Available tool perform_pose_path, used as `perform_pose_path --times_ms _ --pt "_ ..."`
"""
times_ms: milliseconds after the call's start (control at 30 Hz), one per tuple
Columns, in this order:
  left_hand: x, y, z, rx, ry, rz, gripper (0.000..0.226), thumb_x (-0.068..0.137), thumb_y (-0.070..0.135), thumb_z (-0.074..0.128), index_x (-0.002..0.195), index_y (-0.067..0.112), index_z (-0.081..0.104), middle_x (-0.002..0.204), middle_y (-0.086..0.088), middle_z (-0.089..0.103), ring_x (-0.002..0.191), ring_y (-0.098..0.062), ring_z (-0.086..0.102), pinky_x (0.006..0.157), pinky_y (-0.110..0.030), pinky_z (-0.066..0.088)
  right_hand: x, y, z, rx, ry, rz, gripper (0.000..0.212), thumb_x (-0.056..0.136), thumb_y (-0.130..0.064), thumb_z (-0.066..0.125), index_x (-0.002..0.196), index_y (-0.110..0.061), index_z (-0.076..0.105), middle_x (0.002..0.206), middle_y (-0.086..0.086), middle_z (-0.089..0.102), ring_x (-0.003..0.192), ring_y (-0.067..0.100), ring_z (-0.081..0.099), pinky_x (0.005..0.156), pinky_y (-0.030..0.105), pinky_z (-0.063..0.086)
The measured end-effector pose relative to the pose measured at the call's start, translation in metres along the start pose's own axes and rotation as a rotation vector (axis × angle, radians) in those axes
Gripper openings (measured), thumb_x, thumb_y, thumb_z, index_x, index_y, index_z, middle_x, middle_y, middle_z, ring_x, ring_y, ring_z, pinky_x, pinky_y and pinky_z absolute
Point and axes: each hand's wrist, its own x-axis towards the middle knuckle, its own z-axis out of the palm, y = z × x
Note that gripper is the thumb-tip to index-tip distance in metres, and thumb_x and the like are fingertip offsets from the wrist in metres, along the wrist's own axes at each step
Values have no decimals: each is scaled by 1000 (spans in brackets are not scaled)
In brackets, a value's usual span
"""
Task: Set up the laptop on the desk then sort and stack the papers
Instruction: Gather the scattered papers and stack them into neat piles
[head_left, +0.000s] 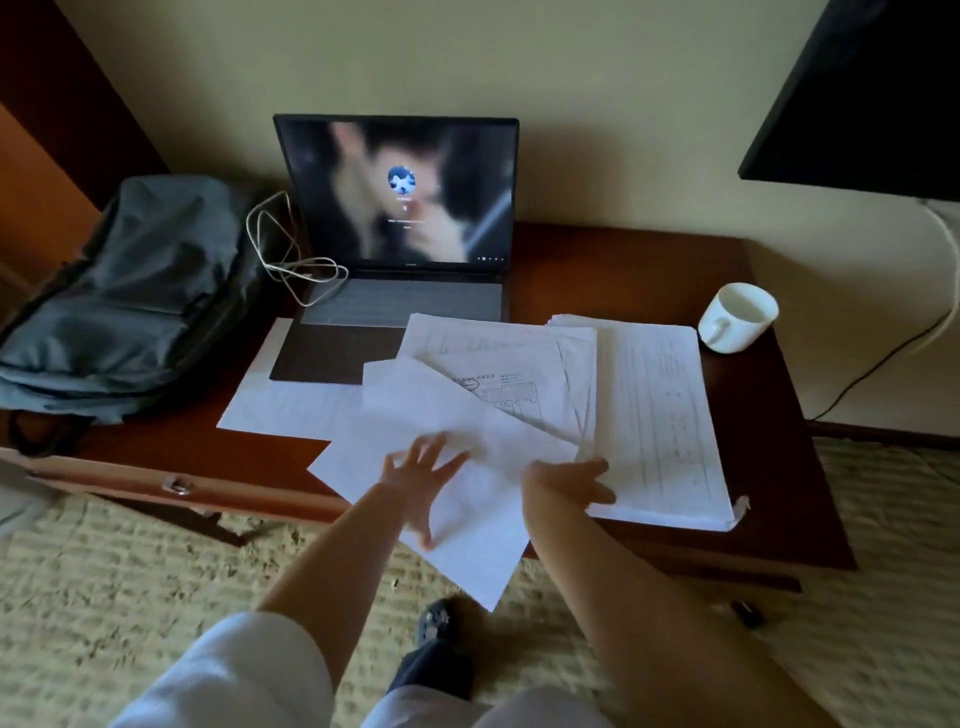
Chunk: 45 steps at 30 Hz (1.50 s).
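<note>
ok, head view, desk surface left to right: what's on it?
Grey backpack → white cable → open laptop → loose papers → thicker paper stack → white mug. The loose sheets partly cover the laptop's front edge and fan into the stack.

Bare forearms, short pale grey-white sleeve (249, 670) on left arm. Light trousers (415, 709) at frame bottom. Dark sock, dark clog-style shoe (434, 623) with strap rivets.
</note>
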Motion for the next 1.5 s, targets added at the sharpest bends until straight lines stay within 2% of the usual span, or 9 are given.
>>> perform_pose_path --times_ms 100,333,533,633,833,967,1067,1233,1500 --pt "1 0 -5 -19 48 25 129 63 54 80 149 34 -14 156 -9 -24 145 -33 -15 115 -57 10 -14 5 8 -208 27 -245 52 84 0 52 132 -2 34 137 22 35 117 39 50 100 41 43" --pt "10 -21 -28 -12 227 116 127 60 74 67 149 35 -16 156 -7 -27 145 -36 -13 115 -58 10 -9 -44 21 -243 -43 -707 28 94 -10 51 119 -3 63 117 13 66 110 28 61 93 32 48" --pt "35 -43 -49 96 181 160 132 62 63 76 148 33 -20 155 -8 -29 144 -37 -18 113 -62 9 20 -74 37 -249 -52 -724 34 96 -19 52 127 -4 58 127 11 61 119 27 57 99 28 43" --pt "45 -50 -44 65 173 156 127 67 60 75 148 31 -18 155 -8 -28 144 -34 -18 114 -59 12 39 -65 45 -479 -93 -643 38 91 -24 56 123 -3 59 127 15 58 118 31 55 98 33 45" --pt "52 -56 -45 114 188 182 118 70 65 68 151 28 -10 157 -8 -23 145 -32 -14 115 -54 19 46 -54 52 -403 -294 -344 73 84 -18 67 146 -11 28 142 9 44 125 31 48 89 29 46" --pt "48 -59 -41 -126 317 189 95 84 62 53 153 22 3 160 -4 -7 148 -25 0 117 -45 21 46 -51 53 -787 -56 -595 50 82 -23 65 127 -10 47 128 10 52 117 28 49 96 35 48" --pt "43 -61 -34 -412 433 144 71 96 39 50 152 17 13 160 -2 10 146 -19 13 117 -36 21 47 -53 53 -892 -87 -564 53 82 -27 66 129 -12 44 129 10 44 118 28 44 96 35 45" --pt "43 -56 -23 -352 469 149 68 93 27 58 150 19 22 159 -3 9 146 -21 13 117 -38 27 49 -46 47 -1037 48 -595 47 87 -28 56 132 -20 45 139 12 36 126 32 37 104 40 40" --pt "32 -45 -29 -278 396 -374 102 78 62 61 152 27 0 158 -15 -15 146 -37 -4 115 -53 15 48 -38 35 -898 21 -746 19 90 -19 50 105 -15 61 101 3 64 92 22 60 82 32 40"
